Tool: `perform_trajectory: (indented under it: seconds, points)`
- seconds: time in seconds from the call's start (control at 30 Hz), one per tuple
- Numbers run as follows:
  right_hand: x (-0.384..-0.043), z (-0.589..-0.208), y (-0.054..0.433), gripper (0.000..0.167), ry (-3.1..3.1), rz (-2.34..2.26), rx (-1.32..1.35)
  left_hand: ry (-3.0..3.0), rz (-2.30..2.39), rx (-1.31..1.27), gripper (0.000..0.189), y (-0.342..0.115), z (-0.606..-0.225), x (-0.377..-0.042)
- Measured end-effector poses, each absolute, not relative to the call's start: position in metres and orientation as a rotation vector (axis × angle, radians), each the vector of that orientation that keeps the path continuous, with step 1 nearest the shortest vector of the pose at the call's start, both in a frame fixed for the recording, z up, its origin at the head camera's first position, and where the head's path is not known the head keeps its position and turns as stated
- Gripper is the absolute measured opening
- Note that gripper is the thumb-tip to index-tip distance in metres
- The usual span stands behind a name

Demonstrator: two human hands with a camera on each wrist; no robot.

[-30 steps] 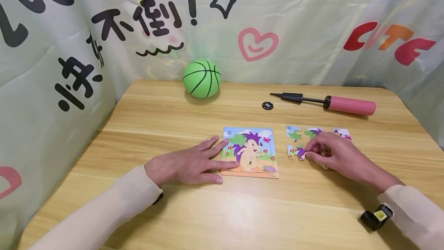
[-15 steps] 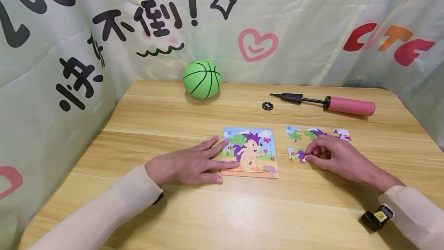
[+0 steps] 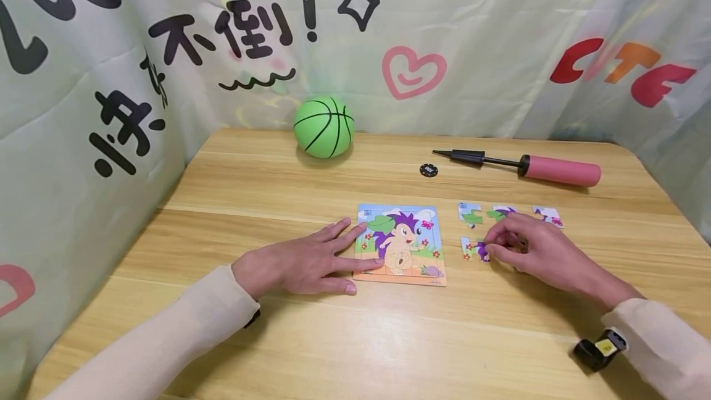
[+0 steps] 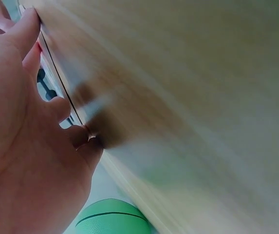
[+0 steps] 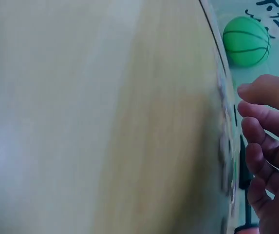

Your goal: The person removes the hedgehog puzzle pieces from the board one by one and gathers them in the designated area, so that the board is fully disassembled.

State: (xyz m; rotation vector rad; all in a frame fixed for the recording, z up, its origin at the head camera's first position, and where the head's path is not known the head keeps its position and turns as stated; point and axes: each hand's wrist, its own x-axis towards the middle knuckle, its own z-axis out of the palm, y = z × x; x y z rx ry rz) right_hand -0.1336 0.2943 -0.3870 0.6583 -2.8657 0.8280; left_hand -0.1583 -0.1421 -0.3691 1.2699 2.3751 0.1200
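A square hedgehog jigsaw board (image 3: 411, 215) lies on the table, with my left hand (image 3: 300, 264) resting on its left side, fingers spread. To its right are several loose puzzle pieces in two rows. My right hand (image 3: 536, 252), fingers curled, pinches the right edge of a purple puzzle piece (image 3: 482, 251) in the front row. Left of that one lies a piece with red flowers (image 3: 466, 249). Behind sit a leaf piece (image 3: 469, 213), a green-and-purple piece (image 3: 504, 210) and a butterfly piece (image 3: 548, 215). The right hand's palm side hides the table under it.
A green ball (image 3: 324, 127) stands at the back of the wooden table (image 3: 355, 350). A black chip (image 3: 429, 170) and a pink-and-black hand pump (image 3: 561, 171) lie behind the pieces. Printed cloth (image 3: 489, 48) hangs along the back and sides.
The flower piece and the purple piece have shifted slightly toward the front edge. My right hand has moved a little to the left. The left hand has stayed on the board.
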Motion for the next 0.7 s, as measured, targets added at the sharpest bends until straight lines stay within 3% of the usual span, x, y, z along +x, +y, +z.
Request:
perform_trajectory:
  seconds: [0.37,0.7]
  points:
    - [-0.132,-0.375,0.240,0.012,-2.915,0.914,0.792,2.397,0.166,1.264,0.060,-0.139,-0.362,-0.157]
    - [-0.137,-0.380,0.211,0.043,-2.998,0.798,0.908,2.365,0.112,1.382,0.065,-0.107,-0.361,-0.153]
